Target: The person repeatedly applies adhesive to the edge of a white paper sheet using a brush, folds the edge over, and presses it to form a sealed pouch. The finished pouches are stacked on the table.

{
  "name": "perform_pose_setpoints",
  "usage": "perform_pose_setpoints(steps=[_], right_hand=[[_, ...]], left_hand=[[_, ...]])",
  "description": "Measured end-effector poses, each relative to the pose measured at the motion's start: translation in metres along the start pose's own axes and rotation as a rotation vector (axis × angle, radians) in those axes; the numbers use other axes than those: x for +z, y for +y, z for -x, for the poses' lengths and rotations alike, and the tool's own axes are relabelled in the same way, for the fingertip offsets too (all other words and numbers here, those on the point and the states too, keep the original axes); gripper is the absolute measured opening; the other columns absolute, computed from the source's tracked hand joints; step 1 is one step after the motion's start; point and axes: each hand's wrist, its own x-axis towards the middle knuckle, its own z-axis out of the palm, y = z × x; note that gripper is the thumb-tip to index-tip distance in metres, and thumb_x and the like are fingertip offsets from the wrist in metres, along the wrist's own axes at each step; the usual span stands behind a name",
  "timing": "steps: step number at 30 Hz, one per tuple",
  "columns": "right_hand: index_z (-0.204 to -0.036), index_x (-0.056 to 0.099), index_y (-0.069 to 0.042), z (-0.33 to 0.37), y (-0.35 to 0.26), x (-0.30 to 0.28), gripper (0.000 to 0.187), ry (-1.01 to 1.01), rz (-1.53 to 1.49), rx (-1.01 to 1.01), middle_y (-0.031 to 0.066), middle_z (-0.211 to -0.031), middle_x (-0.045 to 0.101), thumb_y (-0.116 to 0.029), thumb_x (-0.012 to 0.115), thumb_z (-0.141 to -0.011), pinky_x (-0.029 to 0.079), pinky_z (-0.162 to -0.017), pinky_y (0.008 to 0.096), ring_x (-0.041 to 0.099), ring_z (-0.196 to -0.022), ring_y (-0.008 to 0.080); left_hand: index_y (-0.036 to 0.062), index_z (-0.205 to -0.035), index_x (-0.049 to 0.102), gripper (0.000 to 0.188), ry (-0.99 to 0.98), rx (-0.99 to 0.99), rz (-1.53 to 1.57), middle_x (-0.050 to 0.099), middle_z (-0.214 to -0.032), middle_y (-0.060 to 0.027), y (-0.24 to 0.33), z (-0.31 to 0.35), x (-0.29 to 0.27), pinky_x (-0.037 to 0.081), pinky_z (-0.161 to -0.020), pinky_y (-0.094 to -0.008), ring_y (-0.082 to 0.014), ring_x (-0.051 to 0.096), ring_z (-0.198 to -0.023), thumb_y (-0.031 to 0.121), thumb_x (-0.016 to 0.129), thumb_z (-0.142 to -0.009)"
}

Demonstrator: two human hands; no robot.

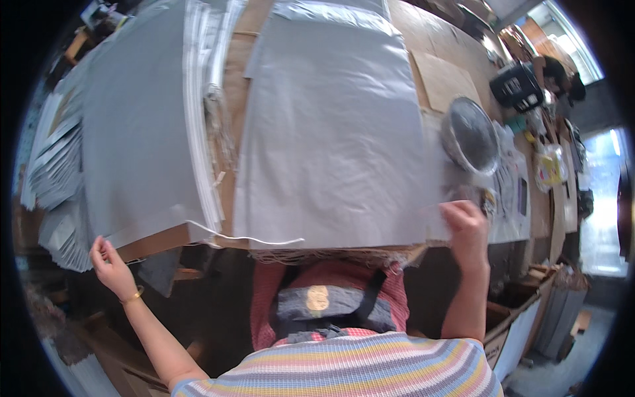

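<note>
A tall stack of grey sheets [142, 126] lies on the left of the table. At its near left corner, the fingertips of my left hand [112, 270] are pinched on the edge of a sheet, whose front edge looks blurred. A second pile of shiny grey sheets [334, 139] lies in front of me, its top one slightly creased. Beyond its near right corner my right hand [465, 228] is raised with curled fingers, smeared by motion; whether something thin is in them is hidden. A white cord [254, 239] trails from the left stack across the near edge of the middle pile.
A round basin [471, 135] stands to the right, near a flat brown board [444, 81]. Farther right are a black container [516, 87], a plastic jug [550, 165] and another person [559, 76]. Fanned grey sheets [63, 165] lie far left. Cardboard boxes [522, 301] stand below right.
</note>
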Motion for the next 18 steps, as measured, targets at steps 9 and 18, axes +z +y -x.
perform_pose_setpoints(steps=[9,18], right_hand=[[-0.115,0.064,-0.014,0.084,0.111,-0.025,0.042,-0.081,0.405,-0.029,0.0092,-0.085,0.052,-0.006,0.069,-0.074,0.049,-0.069,0.0402,0.056,-0.080,0.0287],[-0.093,0.067,-0.001,-0.022,0.129,-0.043,0.018,0.579,-0.687,0.487,0.0000,-0.079,0.064,-0.005,0.076,-0.078,0.044,-0.059,0.0186,0.056,-0.068,0.0044]], left_hand=[[0.0027,-0.112,0.061,0.052,-0.718,0.946,0.432,0.057,-0.121,-0.0170,0.278,0.112,0.039,0.042,-0.094,-0.0464,-0.0346,0.052,-0.113,0.018,0.078,-0.065],[0.0025,-0.114,0.062,0.068,-0.940,0.886,0.337,0.053,-0.131,-0.0179,0.284,0.101,0.049,0.038,-0.101,-0.0485,-0.0354,0.048,-0.122,0.020,0.084,-0.053]])
